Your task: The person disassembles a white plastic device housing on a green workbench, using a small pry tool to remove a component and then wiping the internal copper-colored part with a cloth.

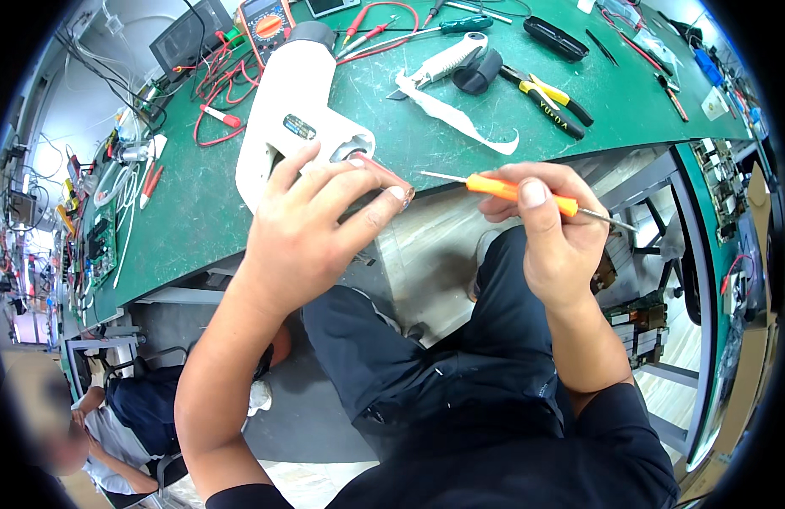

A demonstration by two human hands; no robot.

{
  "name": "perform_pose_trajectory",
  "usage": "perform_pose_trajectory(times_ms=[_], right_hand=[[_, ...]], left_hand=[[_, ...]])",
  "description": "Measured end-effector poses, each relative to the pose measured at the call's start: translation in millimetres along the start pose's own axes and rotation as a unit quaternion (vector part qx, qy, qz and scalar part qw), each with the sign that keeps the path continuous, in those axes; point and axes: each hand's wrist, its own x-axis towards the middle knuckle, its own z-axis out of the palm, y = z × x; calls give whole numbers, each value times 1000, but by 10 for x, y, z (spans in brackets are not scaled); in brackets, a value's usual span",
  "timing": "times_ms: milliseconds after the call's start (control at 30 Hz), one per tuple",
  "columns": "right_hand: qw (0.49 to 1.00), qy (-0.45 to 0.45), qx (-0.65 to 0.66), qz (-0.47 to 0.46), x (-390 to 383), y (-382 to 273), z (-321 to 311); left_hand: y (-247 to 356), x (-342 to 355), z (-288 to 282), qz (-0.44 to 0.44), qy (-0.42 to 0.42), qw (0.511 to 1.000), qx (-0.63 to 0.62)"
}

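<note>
A white plastic device housing with a dark grey round end lies at the table's near edge, left of centre. From the opening of its short stub sticks out a reddish-brown cylinder, its outer end past the edge. My left hand rests against the housing, thumb and fingers closed around the cylinder; part of it is hidden under the fingers. To the right, my right hand grips an orange-handled screwdriver. Its thin tip points left at the cylinder's end, a short gap apart, and another metal shaft leaves the handle's back end.
On the green table lie a utility knife, a curled white strip, yellow-black pliers and a black case. An orange multimeter with red leads stands behind. Another person sits at lower left.
</note>
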Motion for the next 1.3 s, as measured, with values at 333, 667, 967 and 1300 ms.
perform_pose_trajectory(times_ms=[333,667,967,1300], right_hand=[[994,-16,108,13,-57,100,123],[993,-61,54,-89,-26,273,213],[965,-137,-76,-212,5,220,215],[922,-136,-189,-310,49,193,430]], left_hand=[[2,48,14,-45,-3,998,-44],[-34,-39,66,-231,105,957,-141],[-86,-275,41,-313,124,875,-348],[-102,-279,19,-341,126,831,-421]])
